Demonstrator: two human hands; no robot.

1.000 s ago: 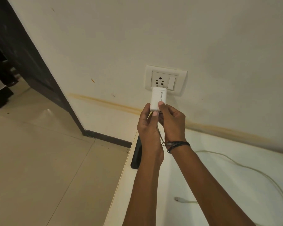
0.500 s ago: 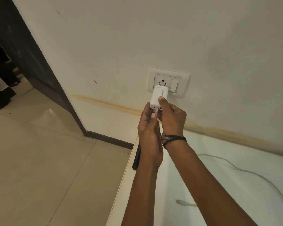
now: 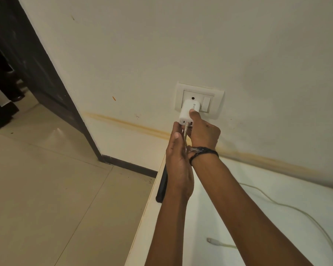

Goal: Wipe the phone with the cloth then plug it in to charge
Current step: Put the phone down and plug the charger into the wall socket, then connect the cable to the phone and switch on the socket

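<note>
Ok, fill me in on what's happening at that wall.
A person is pushing a white charger into the wall socket. The right hand grips it, thumb on top; the left hand is at its cable. The cable's free end lies loose on the counter, and the phone isn't connected yet.

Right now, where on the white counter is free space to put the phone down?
Free: the stretch between the right forearm, the wall and the cable loop. Also near the front edge, left of the cable's loose plug. Crowded: under the socket, where both hands work.
</note>
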